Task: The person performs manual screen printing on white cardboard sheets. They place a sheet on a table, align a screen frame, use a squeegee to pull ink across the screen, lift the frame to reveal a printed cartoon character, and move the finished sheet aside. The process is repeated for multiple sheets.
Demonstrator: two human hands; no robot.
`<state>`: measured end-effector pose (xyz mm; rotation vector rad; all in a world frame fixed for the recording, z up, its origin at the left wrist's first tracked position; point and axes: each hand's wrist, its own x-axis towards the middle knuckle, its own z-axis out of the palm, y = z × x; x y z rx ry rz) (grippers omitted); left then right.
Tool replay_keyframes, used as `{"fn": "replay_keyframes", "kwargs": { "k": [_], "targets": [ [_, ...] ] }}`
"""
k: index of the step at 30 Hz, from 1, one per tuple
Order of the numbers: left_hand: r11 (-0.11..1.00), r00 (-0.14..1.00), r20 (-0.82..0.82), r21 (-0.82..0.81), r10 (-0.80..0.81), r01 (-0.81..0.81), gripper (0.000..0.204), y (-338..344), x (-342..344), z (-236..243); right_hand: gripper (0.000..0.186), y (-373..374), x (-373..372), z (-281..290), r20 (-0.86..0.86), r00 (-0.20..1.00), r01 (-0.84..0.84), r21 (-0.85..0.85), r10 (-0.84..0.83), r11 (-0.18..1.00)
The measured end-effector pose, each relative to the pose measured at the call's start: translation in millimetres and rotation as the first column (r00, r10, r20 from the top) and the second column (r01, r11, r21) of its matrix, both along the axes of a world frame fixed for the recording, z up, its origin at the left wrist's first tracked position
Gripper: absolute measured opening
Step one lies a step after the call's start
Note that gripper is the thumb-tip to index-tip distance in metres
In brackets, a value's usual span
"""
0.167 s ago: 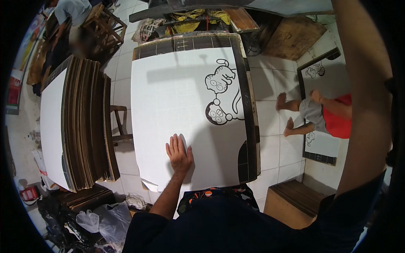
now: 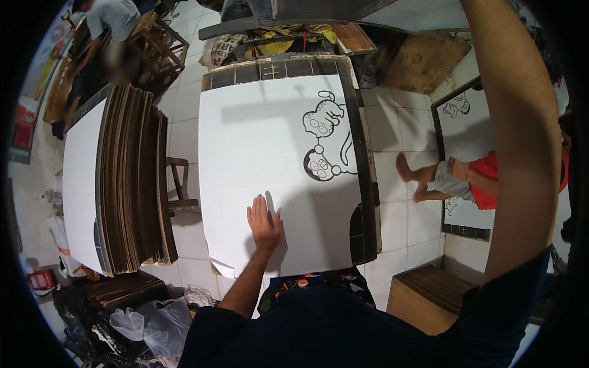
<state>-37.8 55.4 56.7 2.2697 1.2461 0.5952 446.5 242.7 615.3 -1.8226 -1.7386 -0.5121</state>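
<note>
My left hand (image 2: 264,228) lies flat on a white sheet (image 2: 245,153), its fingers stretched out and holding nothing. The sheet covers most of a dark board (image 2: 368,202) marked with pale grid lines. Black outline drawings of a striped cat (image 2: 323,119) and a cartoon figure (image 2: 318,164) run along the sheet's right side. At the near left corner the sheet is creased. My right arm (image 2: 521,122) reaches up past the top edge, so its hand is out of sight. Close to that arm, a dark flat frame (image 2: 343,15) is raised above the board's far end.
A tall stack of boards (image 2: 126,184), topped with white, stands at left. A seated person (image 2: 113,21) is at the far left. Someone in a red top (image 2: 485,172) is beside wall-side boards at right. Plastic bags (image 2: 153,325) and a box (image 2: 423,300) lie near me.
My left hand stays flat on the sheet. The view has shifted slightly, and more of the raised frame shows. At right, the other person's legs have drawn closer together.
</note>
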Motion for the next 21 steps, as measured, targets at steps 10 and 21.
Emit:
{"fn": "replay_keyframes", "kwargs": {
  "k": [10, 21],
  "targets": [
    [0.632, 0.894, -0.039, 0.721, 0.446, -0.284, 0.053, 143.5, -281.1, 64.9, 0.086, -67.0, -67.0, -39.7, -0.013, 0.944, 0.326, -0.079, -0.328, 0.942],
    [0.698, 0.514, -0.473, 0.526, 0.715, -0.486, 0.046, 174.0, -571.2, 179.1, 0.079, -90.2, -86.3, -60.7, -0.053, 0.950, 0.303, -0.075, -0.308, 0.950]
  ]
}}
